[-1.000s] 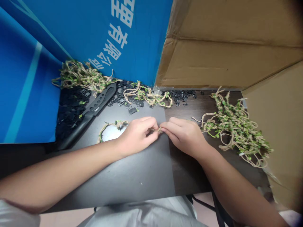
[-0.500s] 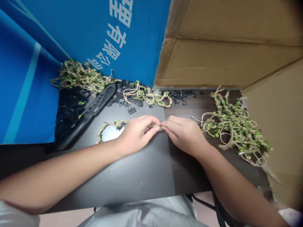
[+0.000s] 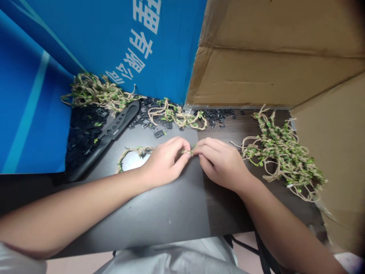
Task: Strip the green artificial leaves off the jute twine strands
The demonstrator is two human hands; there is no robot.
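Observation:
My left hand [image 3: 168,161] pinches a strand of leafy twine [image 3: 122,160] between thumb and fingers, over the grey part of the table. Part of that strand curves out behind the wrist in a loop on the surface; the palm hides the stretch between. Fingertip to fingertip with it, my right hand [image 3: 221,161] is closed with bent fingers at the strand's short exposed end, its thumb tucked under the fingers. Small green leaves show at the pinch point. How the twine runs inside the right fingers is hidden.
A big pile of leafy twine [image 3: 288,152] lies at right, another bundle [image 3: 98,91] at back left, a smaller tangle [image 3: 182,118] at back middle. A black knife-shaped tool [image 3: 122,118] rests among black plastic scraps [image 3: 82,133]. Blue panels [image 3: 171,49] and cardboard [image 3: 256,76] wall the table.
The left hand has shifted slightly left. My right fingers have rolled a little, the thumb drawing back from the strand; more of the leafy tip shows between the hands.

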